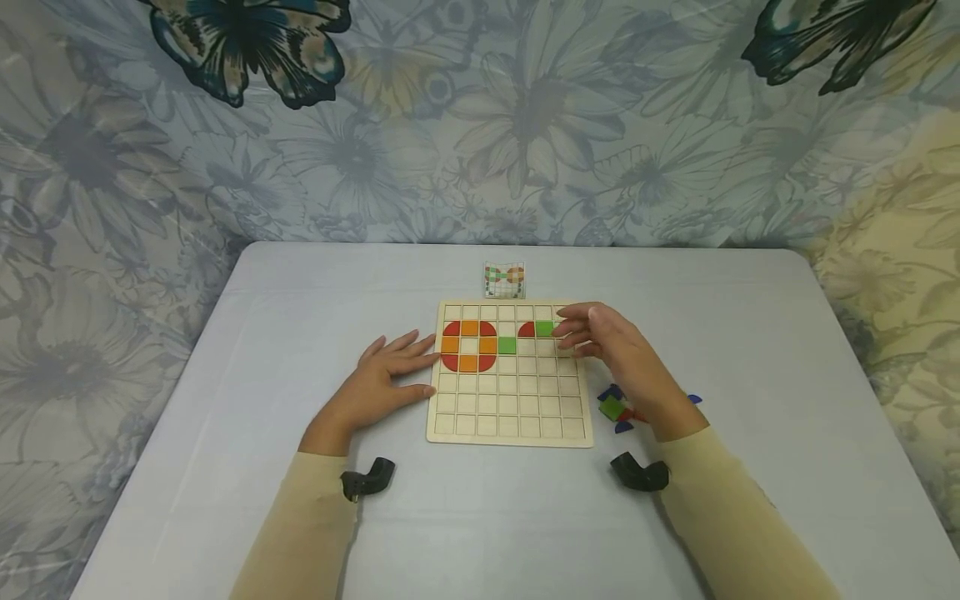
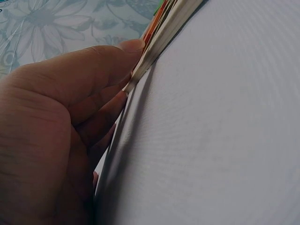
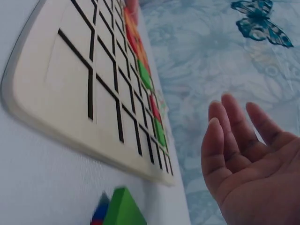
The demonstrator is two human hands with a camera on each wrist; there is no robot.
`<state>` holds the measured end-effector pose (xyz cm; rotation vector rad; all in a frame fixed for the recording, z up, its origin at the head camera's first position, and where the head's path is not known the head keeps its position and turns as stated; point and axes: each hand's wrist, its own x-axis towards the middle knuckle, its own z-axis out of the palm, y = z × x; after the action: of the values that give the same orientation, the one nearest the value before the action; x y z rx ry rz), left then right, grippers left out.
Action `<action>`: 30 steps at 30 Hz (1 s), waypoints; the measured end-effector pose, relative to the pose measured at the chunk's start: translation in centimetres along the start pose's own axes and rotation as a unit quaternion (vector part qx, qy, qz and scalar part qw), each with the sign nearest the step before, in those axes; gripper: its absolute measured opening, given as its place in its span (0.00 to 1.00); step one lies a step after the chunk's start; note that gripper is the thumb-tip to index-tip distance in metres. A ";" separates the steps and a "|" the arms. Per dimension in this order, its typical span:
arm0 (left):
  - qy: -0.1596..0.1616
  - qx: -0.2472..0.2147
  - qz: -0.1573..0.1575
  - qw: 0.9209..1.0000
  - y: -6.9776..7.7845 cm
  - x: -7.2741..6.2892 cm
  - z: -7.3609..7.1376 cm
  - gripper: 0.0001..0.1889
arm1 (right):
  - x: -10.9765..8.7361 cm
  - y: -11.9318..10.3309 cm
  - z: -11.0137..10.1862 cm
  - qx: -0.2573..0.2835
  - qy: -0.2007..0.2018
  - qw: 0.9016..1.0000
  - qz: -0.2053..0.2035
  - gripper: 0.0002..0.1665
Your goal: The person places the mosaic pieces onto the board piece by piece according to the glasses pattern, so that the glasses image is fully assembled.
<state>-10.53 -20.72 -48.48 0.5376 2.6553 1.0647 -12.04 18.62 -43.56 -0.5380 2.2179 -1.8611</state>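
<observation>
A wooden grid board [image 1: 487, 404] lies flat on the table. At its upper left, orange squares [image 1: 468, 328] and rounded red pieces [image 1: 451, 363] form a ring. Right of the ring sits a green square [image 1: 507, 346]; another red piece [image 1: 527, 330] and green square [image 1: 543, 329] are farther right. My left hand [image 1: 382, 382] touches the board's left edge with extended fingers and thumb. Over the upper right corner hovers my right hand [image 1: 611, 346], fingers slightly bent; the right wrist view shows nothing held. It hides some cells there.
A small printed pattern card [image 1: 504, 281] lies behind the board. Loose pieces, including a green block [image 1: 612, 407] and a blue piece [image 1: 623, 427], lie right of the board, partly under my right wrist. A flower-patterned cloth [image 1: 525, 125] hangs behind the table.
</observation>
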 end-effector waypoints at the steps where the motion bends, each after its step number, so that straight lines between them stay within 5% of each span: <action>1: 0.001 -0.001 0.001 1.000 0.0 0.0 0.0 0.32 | -0.3 0.0 -0.3 0.006 0.001 1.000 -0.003 0.34; 14: 0.006 -0.005 0.003 1.000 0.0 -0.1 0.0 0.32 | -4.1 1.3 -3.5 0.058 0.045 0.997 -0.023 0.32; 20: 0.006 -0.006 0.005 1.000 0.0 0.0 0.1 0.32 | -6.0 2.2 -4.5 -0.031 0.073 0.997 -0.011 0.28; 24: 0.007 -0.006 0.006 1.000 0.0 0.0 0.1 0.32 | -6.8 2.6 -4.7 -0.112 0.090 0.989 0.034 0.26; 30: 0.006 -0.006 0.008 1.000 0.0 -0.1 0.1 0.32 | -7.2 3.4 -4.8 -0.200 0.035 0.977 0.070 0.24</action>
<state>-10.44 -20.71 -48.56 0.5543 2.6568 1.0914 -7.78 26.30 -46.58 -0.3670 2.6178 -1.3909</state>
